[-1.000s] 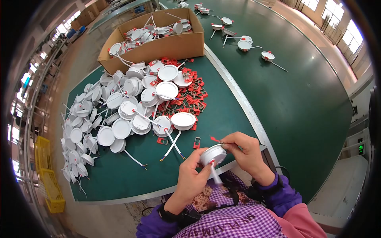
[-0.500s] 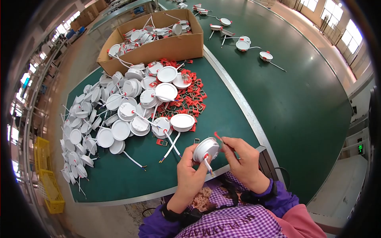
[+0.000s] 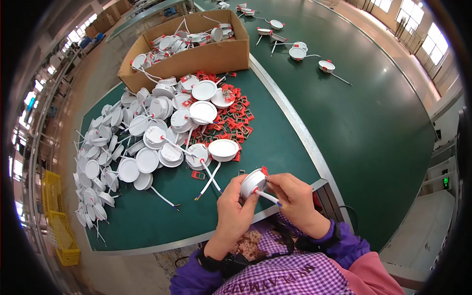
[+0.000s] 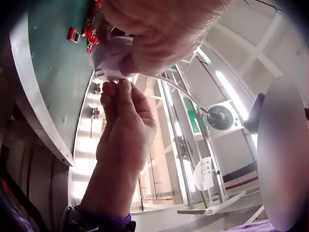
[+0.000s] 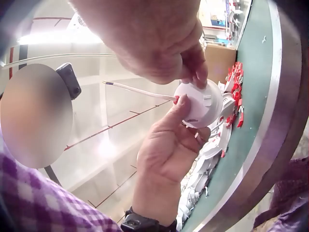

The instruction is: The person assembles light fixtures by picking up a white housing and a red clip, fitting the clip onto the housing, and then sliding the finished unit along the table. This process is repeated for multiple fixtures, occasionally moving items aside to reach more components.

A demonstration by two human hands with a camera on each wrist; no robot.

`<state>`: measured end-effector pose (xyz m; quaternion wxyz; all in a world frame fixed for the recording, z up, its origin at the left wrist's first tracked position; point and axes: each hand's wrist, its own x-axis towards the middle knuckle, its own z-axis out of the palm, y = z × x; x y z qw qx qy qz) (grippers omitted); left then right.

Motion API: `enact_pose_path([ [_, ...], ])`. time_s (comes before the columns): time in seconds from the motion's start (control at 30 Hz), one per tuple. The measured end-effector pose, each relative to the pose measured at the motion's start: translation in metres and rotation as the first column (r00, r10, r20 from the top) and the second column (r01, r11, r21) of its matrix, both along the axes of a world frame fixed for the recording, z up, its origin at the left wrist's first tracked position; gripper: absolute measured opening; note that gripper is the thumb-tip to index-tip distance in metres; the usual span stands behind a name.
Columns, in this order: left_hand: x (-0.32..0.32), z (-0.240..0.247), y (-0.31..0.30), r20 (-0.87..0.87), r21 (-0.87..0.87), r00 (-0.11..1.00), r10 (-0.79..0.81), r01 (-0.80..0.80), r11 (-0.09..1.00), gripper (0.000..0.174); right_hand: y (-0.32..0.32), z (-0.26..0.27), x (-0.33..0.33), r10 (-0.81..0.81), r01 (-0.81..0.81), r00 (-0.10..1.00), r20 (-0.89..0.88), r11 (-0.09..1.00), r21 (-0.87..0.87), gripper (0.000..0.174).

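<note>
My left hand point(image 3: 232, 211) grips a round white downlight point(image 3: 252, 184) by its rim, over the front edge of the green table. From the downlight's back a white cable point(image 3: 268, 197) with bare coloured ends sticks out. My right hand point(image 3: 298, 202) pinches a small red spring clip point(image 3: 264, 170) against the downlight's side, its thumb and fingertips right at the housing. In the right wrist view the left thumb presses on the back of the downlight point(image 5: 199, 107), and the right fingers reach it from above. The clip is hidden there behind the fingers.
A heap of white downlights point(image 3: 147, 160) covers the table's left, beside a pile of red clips point(image 3: 235, 118). Behind them stands a cardboard box point(image 3: 196, 60) of downlights fitted with clips. Several more, one a clipped downlight point(image 3: 326, 66), lie on the green belt to the right.
The right hand moved slightly away from the downlight with the red clip, then came back, bringing the clip to its side. The left hand has tilted the downlight.
</note>
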<state>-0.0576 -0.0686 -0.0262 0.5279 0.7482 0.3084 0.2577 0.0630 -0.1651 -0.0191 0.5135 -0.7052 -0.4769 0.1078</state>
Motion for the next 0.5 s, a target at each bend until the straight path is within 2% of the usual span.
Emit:
enact_pose_path([
  [0.07, -0.001, 0.004, 0.000, -0.003, -0.022, 1.000, -0.018, 0.018, 1.000, 0.028, 0.000, -0.001, 0.002, -0.005, 0.005, 1.000, 0.028, 1.000, -0.001, 0.017],
  [0.13, -0.002, 0.009, -0.001, -0.010, -0.160, 0.999, -0.036, 0.034, 0.986, 0.029, 0.000, -0.003, 0.008, 0.034, -0.035, 0.999, 0.037, 0.999, 0.023, 0.020],
  [0.17, -0.004, 0.010, -0.002, -0.009, -0.159, 0.999, -0.036, 0.034, 0.987, 0.029, -0.002, -0.002, 0.011, 0.034, -0.035, 0.999, 0.038, 0.999, 0.025, 0.020],
  [0.2, -0.007, 0.009, -0.003, 0.023, -0.148, 0.998, -0.050, 0.053, 0.988, 0.029, -0.004, 0.001, 0.013, 0.058, -0.061, 0.985, -0.160, 0.998, -0.013, 0.024],
  [0.27, -0.011, 0.011, -0.005, 0.053, -0.134, 0.997, -0.060, 0.066, 0.989, 0.029, -0.005, 0.017, 0.013, 0.067, -0.130, 0.841, -0.537, 0.988, -0.082, 0.037],
  [0.3, -0.013, 0.013, -0.005, 0.082, -0.121, 0.995, -0.061, 0.071, 0.990, 0.029, -0.005, 0.022, 0.013, 0.067, -0.130, 0.840, -0.539, 0.988, -0.080, 0.037],
  [0.37, -0.015, 0.014, -0.008, 0.112, -0.108, 0.992, -0.065, 0.078, 0.991, 0.030, -0.006, 0.027, 0.013, 0.101, -0.208, 0.754, -0.649, 0.974, -0.091, 0.041],
  [0.43, -0.016, 0.013, -0.012, 0.195, -0.381, 0.981, -0.013, 0.088, 0.921, 0.031, -0.008, 0.027, 0.012, 0.131, -0.239, 0.789, -0.601, 0.965, -0.104, 0.041],
  [0.5, -0.019, 0.013, -0.011, 0.174, -0.353, 0.984, -0.044, 0.104, 0.930, 0.032, -0.009, 0.029, 0.010, 0.163, -0.269, 0.819, -0.551, 0.956, -0.118, 0.040],
])
